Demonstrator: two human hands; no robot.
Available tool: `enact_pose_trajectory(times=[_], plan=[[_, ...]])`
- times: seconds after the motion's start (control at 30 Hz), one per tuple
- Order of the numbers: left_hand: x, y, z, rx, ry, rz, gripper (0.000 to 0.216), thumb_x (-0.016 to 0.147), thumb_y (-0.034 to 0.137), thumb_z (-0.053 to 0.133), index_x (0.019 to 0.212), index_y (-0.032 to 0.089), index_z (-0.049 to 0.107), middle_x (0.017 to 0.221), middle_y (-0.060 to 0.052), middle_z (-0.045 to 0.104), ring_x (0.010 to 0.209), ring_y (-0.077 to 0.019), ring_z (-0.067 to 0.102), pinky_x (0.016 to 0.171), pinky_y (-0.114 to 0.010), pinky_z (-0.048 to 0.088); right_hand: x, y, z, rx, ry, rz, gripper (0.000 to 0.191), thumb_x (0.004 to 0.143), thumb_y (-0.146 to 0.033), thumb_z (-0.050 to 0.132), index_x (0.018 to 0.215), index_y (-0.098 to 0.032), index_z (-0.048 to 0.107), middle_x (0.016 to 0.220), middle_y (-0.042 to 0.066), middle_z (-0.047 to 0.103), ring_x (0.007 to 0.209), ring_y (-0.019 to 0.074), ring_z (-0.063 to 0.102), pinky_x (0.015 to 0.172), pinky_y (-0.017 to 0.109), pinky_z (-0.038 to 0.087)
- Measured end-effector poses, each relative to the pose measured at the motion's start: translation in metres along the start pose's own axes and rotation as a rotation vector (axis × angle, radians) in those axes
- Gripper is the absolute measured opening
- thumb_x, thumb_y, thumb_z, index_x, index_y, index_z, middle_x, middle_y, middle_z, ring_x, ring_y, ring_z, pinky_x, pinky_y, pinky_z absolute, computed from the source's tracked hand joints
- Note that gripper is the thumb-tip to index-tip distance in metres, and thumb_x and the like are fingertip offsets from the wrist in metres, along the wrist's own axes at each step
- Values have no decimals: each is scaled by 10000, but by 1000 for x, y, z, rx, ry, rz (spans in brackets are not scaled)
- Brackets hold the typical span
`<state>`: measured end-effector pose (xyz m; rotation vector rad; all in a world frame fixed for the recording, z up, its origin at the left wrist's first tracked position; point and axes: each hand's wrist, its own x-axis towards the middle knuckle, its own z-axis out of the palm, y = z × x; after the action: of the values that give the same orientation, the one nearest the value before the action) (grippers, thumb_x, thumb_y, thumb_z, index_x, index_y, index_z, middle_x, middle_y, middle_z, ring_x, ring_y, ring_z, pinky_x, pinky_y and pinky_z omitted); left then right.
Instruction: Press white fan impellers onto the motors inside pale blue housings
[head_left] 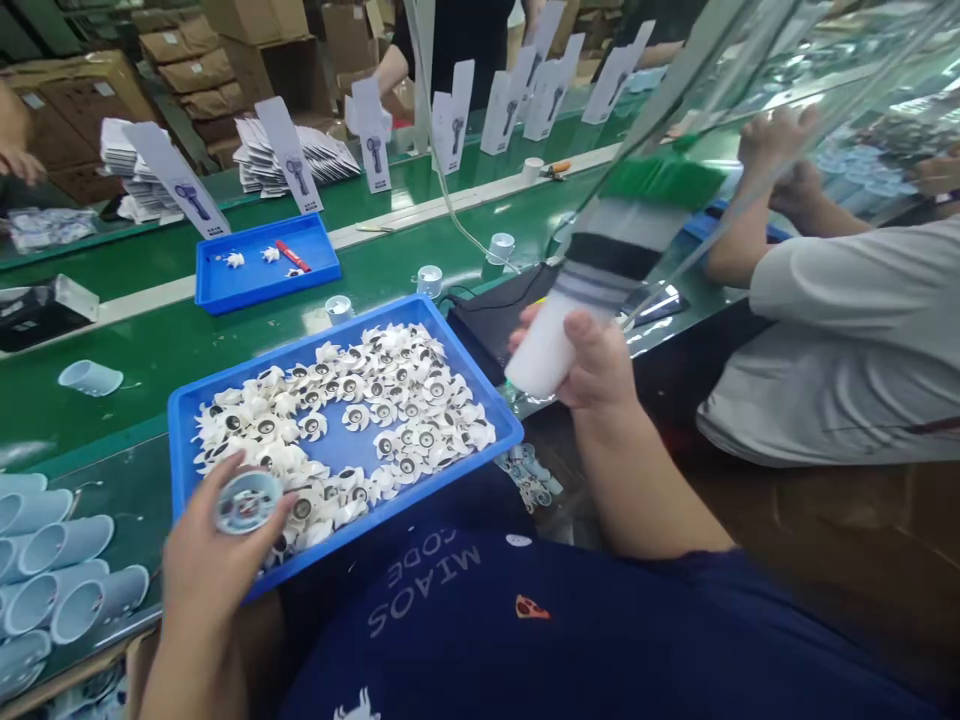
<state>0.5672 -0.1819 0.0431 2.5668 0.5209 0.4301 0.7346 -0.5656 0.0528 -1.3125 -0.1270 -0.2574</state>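
Note:
My left hand (206, 555) is closed on a small round light-blue fan housing (248, 500), held over the near corner of a blue tray (187, 420). The tray is full of several white fan impellers (360, 410). My right hand (592, 360) is wrapped round the white handle of a hanging tool (551, 345), with a dark band and a green part higher up on it, just right of the tray.
Light-blue cups (67, 585) lie stacked at the lower left. A second blue tray (262, 265) sits farther on the green conveyor (150, 340). Boxed product cards (375, 135) stand along the belt. A co-worker's arm (825, 300) in a white sleeve rests at the right.

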Motion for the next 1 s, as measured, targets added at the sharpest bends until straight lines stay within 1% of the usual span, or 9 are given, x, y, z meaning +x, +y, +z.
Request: enact_pose_trajectory(times=[0.1, 0.17, 0.23, 0.3, 0.4, 0.5, 0.77, 0.87, 1.0], plan=[[-7, -38, -1, -212, 235, -146, 656, 755, 661, 829, 1261, 268, 689, 1082, -82, 790, 1089, -384, 748, 1043, -609, 572, -14, 16, -22, -445, 255, -388, 989, 645, -743, 868, 1435, -284, 490, 1430, 158, 555, 1471, 399, 525, 1079, 620, 569], [-9, -45, 2, -375, 281, -130, 606, 758, 603, 852, 1212, 239, 683, 1033, -76, 780, 1062, -365, 748, 1077, -617, 557, -32, 20, -5, -630, 270, -768, 900, 738, -650, 843, 1503, -361, 468, 1545, 114, 468, 1616, 382, 320, 1239, 649, 413], [-9, -43, 7, -403, 301, -92, 557, 739, 589, 868, 1124, 222, 702, 1027, -89, 783, 1038, -357, 747, 1067, -612, 559, -46, 23, 37, -680, -11, -1075, 561, 887, -517, 749, 1413, -428, 574, 1490, 54, 553, 1555, 332, 417, 1258, 608, 403], [-7, -40, 12, -345, 322, -53, 549, 716, 604, 874, 1068, 211, 722, 1033, -110, 792, 1031, -357, 743, 1051, -609, 558, -50, 29, 98, -739, -618, -1201, 315, 1010, -388, 625, 1323, -395, 659, 1383, 36, 665, 1395, 270, 562, 1187, 528, 475], [-9, -41, 13, -316, 374, -9, 549, 717, 605, 867, 1059, 198, 733, 1054, -129, 798, 1029, -339, 743, 1039, -576, 559, -42, 49, 189, -1078, -1299, -945, 351, 1093, -164, 421, 1309, -217, 692, 1411, 86, 695, 1316, 236, 603, 1123, 432, 481], [-23, -45, 4, -374, 430, 20, 535, 713, 577, 878, 1056, 198, 720, 1019, -117, 800, 957, -302, 750, 980, -521, 582, -34, 72, 238, -1259, -1551, -776, 330, 1065, -103, 484, 1301, -170, 704, 1402, 94, 707, 1239, 231, 647, 1048, 379, 497], [-52, -53, -35, -642, 518, -110, 487, 687, 458, 911, 1035, 256, 637, 971, -37, 750, 908, -281, 749, 902, -508, 622, -35, 92, 224, -1495, -1480, -609, 315, 1060, -137, 486, 1233, -113, 748, 1229, 179, 739, 1127, 282, 709, 940, 401, 551], [-42, -55, -30, -663, 458, -118, 554, 667, 453, 925, 1068, 257, 597, 961, -31, 736, 908, -282, 743, 929, -532, 618, -38, 86, 220, -1555, -1485, -548, 288, 1026, -108, 525, 1156, -129, 781, 1172, 167, 756, 1115, 281, 713, 934, 395, 553], [-26, -57, -14, -654, 412, -63, 855, 564, 518, 973, 1170, 290, 415, 991, -21, 708, 953, -265, 738, 994, -546, 594, -41, 77, 203, -1587, -1507, -514, 264, 1006, -102, 572, 1116, -158, 806, 1181, 148, 764, 1125, 275, 702, 995, 406, 520]])
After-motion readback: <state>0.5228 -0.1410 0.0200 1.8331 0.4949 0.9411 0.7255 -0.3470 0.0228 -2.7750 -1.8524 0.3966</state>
